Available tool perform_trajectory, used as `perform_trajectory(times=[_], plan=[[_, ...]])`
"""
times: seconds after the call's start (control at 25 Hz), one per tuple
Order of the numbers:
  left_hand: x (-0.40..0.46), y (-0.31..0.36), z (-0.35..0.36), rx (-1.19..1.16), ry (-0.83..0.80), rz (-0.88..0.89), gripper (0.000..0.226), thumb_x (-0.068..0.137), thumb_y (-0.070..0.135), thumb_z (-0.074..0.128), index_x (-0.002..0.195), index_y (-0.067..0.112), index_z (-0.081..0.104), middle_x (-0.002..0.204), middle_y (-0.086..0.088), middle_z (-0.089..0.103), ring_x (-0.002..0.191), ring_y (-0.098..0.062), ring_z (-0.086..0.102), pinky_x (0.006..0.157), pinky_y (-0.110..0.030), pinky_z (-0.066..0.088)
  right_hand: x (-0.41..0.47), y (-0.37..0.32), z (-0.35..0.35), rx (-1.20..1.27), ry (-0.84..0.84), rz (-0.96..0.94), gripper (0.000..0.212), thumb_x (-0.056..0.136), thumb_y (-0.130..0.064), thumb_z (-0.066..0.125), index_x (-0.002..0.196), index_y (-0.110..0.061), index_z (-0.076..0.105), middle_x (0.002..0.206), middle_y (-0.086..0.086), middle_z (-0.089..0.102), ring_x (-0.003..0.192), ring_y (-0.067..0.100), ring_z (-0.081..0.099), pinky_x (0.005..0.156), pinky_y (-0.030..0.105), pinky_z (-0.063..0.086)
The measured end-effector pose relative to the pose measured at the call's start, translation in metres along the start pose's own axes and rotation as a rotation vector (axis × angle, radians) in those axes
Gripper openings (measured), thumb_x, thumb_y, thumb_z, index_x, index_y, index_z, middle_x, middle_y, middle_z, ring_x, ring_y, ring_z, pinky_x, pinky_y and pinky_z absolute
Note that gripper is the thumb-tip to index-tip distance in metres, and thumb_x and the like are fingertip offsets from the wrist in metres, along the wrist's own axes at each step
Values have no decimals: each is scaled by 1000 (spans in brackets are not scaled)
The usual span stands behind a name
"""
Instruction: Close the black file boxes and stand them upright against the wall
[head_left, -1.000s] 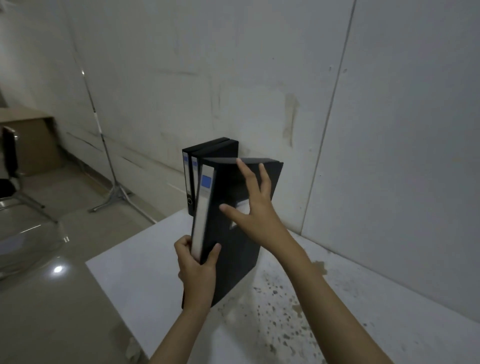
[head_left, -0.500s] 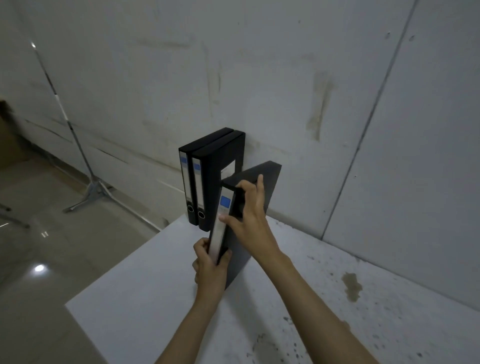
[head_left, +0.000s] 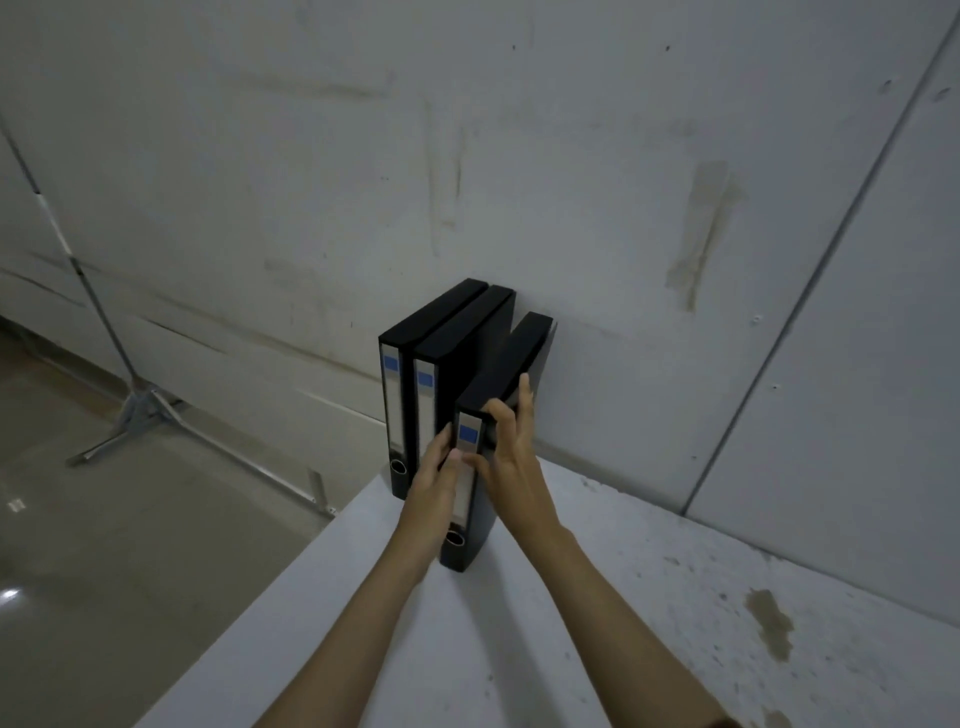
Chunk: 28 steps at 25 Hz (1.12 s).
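Three black file boxes (head_left: 470, 358), blank blue-tabbed spine labels (head_left: 467, 457); both hands (head_left: 470, 478) clasp third.

Two file boxes (head_left: 415, 384) upright on the table (head_left: 597, 623) against the wall (head_left: 571, 156); third box (head_left: 498, 410) right of them, apparently tilted, between both hands (head_left: 436, 488)

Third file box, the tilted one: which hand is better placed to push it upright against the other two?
Right. The right hand lies on the outer side and top of the third file box, which tilts away from the two standing boxes. The left hand is wedged between them, at the spine, so it would likely only steady.
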<state>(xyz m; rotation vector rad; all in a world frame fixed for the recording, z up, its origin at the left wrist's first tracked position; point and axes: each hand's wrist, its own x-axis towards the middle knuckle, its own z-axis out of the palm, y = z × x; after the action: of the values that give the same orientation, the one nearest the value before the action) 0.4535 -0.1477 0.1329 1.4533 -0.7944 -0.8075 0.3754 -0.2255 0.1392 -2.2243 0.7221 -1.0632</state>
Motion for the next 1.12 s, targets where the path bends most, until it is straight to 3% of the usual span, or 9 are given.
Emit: perform_trajectory(times=[0.08, 0.2, 0.28, 0.4, 0.56, 0.64, 0.76, 0.92, 1.12], plan=[[12, 6, 2, -13, -28, 41, 51, 97, 38, 31, 145, 36, 15, 156, 8, 19, 143, -13, 21, 118, -37, 19, 10, 5, 7, 47, -14, 24, 58, 86, 2, 56, 127, -34, 36, 156, 7, -13, 118, -35, -4, 87, -12, 23], [24, 4, 12, 37, -63, 105, 53, 98, 35, 26, 146, 32, 6, 156, 16, 3, 142, -3, 7, 110, -22, 11, 23, 9, 13, 219, -11, 176, 72, 90, -3, 52, 123, -59, 21, 159, 6, -2, 135, -11, 7, 101, 0, 21], [30, -1, 17, 26, -76, 78, 54, 97, 35, 25, 147, 30, 4, 149, 24, 2, 137, 2, 7, 105, -20, 11, 31, 16, 15, 265, 22, 228, 72, 91, -6, 53, 126, -57, 17, 159, 7, 8, 144, 11, 12, 106, 10, 19], [39, -12, 20, 0, -114, 22, 56, 96, 39, 22, 146, 31, -2, 140, 28, 3, 129, 7, 6, 104, -21, 11, 39, 24, 18, 269, 12, 246, 74, 90, -8, 55, 130, -56, 14, 159, 1, 11, 145, 14, 12, 110, 21, 20], [47, -23, 22, -30, -98, 49, 56, 97, 36, 22, 145, 31, -6, 139, 31, -7, 131, 8, 2, 108, -19, 9, 42, 27, 24, 257, 54, 215, 75, 90, -10, 57, 138, -42, 10, 145, -27, 10, 135, -13, 13, 103, -2, 15], [46, -22, 23, -42, -80, 71, 56, 97, 34, 23, 145, 32, -7, 139, 31, -8, 132, 10, 1, 101, -1, 12, 44, 27, 26, 297, 52, 240, 79, 88, -13, 60, 142, -35, 6, 145, -25, 10, 130, -20, 14, 109, 8, 18], [46, -20, 26, -61, -41, 90, 50, 98, 29, 24, 136, 40, -7, 146, 24, -7, 131, 8, 3, 74, 17, 19, 45, 26, 26, 320, 51, 263, 80, 87, -16, 62, 145, -26, 8, 154, -7, 13, 138, 2, 19, 114, 21, 20], [44, -19, 28, -22, 13, 111, 48, 98, 31, 25, 134, 41, -5, 156, 13, -7, 131, 7, 6, 72, 18, 17, 42, 26, 24, 217, 15, 244, 76, 88, -18, 62, 144, -17, 11, 151, 2, 18, 132, 1, 20, 101, -4, 14], [39, -10, 32, 45, 69, 119, 54, 97, 33, 27, 147, 26, 8, 159, 8, -1, 137, 1, 10, 104, -16, 14, 38, 20, 7, 175, 4, 239, 77, 86, -13, 64, 144, -13, 12, 150, 3, 20, 131, 3, 20, 109, 17, 15]])
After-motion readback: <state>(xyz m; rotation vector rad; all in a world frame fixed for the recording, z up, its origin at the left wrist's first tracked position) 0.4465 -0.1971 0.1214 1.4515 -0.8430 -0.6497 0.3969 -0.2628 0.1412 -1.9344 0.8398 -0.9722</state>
